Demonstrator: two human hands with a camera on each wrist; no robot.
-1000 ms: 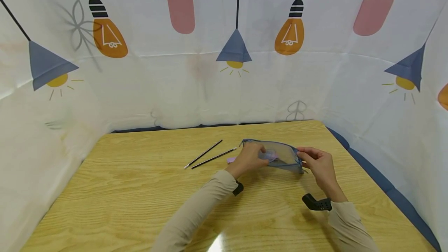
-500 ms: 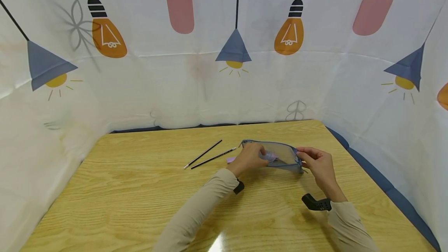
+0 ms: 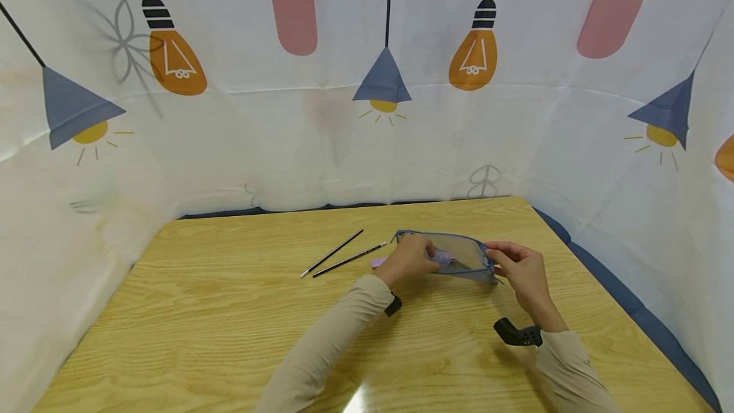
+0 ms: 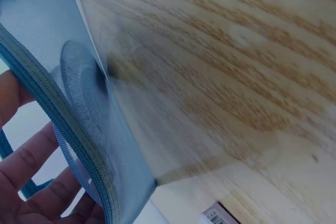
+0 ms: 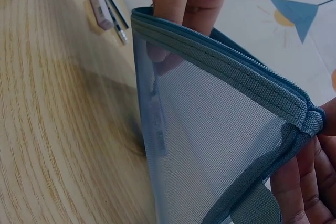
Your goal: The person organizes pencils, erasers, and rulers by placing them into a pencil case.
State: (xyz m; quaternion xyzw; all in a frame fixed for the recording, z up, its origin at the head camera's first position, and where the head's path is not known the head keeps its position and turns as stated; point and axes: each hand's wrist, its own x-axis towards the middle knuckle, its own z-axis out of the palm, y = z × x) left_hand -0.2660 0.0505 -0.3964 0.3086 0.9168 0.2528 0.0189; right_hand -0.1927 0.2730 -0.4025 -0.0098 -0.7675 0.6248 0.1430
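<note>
Lying where they lay a second ago, at nine o'clock from the blue mesh pouch [image 3: 467, 252], are a far pencil [image 3: 332, 253] and a near pencil [image 3: 350, 260] on the wooden table [image 3: 218, 311], their white ends pointing opposite ways, roughly eight and two o'clock. Next comes a lilac block [image 3: 378, 262], at nine o'clock from the left hand [image 3: 407, 257], whose fingers reach into the pouch's mouth; whether they grip anything I cannot tell. Near their tips, inside the pouch, a purple item [image 3: 443, 258] shows slightly less than a second ago, and the far edge has sunk a touch; I take this to mean the handling goes on by small shifts at the mouth. At three o'clock the right hand [image 3: 524, 269] pinches the pouch's end, as it did. Only the left wrist view shows a rounded shape [image 4: 79, 72] through the mesh, and a barcode on the block; whether that shape is the purple item is unclear. The right wrist view alone shows left fingertips dipping below the zip [image 5: 226, 66].
</note>
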